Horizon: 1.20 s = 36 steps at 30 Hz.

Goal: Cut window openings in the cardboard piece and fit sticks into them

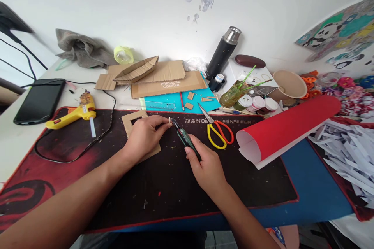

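Head view shows your left hand pinching a small pale piece at the tip of the green cutter your right hand grips, above the black mat, the cardboard frame apparently already cut out, the piece seemingly unfinished.

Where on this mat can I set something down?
Between your forearms, the black mat holds only small scraps; another open patch lies between your right hand and the red roll. It's crowded beyond the mat, around the cardboard and jars.
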Each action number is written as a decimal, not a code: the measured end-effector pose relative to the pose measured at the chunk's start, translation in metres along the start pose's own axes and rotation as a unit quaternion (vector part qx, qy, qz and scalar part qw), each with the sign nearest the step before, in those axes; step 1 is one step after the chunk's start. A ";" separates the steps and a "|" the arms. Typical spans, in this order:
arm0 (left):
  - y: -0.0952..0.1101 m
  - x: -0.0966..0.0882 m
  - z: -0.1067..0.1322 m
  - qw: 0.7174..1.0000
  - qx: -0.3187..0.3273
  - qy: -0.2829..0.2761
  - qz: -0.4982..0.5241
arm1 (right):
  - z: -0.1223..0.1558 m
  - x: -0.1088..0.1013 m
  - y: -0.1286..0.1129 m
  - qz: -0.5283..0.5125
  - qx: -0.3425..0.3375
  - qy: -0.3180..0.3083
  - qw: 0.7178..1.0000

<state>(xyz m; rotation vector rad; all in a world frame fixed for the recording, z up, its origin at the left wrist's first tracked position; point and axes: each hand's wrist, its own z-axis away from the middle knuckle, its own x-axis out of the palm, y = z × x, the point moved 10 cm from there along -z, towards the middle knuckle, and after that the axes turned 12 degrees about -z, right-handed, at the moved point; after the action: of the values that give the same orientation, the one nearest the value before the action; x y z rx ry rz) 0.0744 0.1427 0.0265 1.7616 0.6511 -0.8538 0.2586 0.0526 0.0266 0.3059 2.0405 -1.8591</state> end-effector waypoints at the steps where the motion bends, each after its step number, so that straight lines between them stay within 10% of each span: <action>1: 0.000 0.000 0.000 1.000 0.001 -0.001 -0.001 | 0.000 0.000 0.000 0.000 0.000 0.000 1.000; 36: 0.014 0.000 0.005 0.996 0.060 0.017 -0.064 | 0.002 -0.003 -0.007 0.092 -0.050 -0.003 0.994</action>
<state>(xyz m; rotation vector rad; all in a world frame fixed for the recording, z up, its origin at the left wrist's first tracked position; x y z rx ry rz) 0.0841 0.1335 0.0336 1.8620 0.7557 -0.9690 0.2590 0.0498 0.0344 0.4461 2.0190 -1.6417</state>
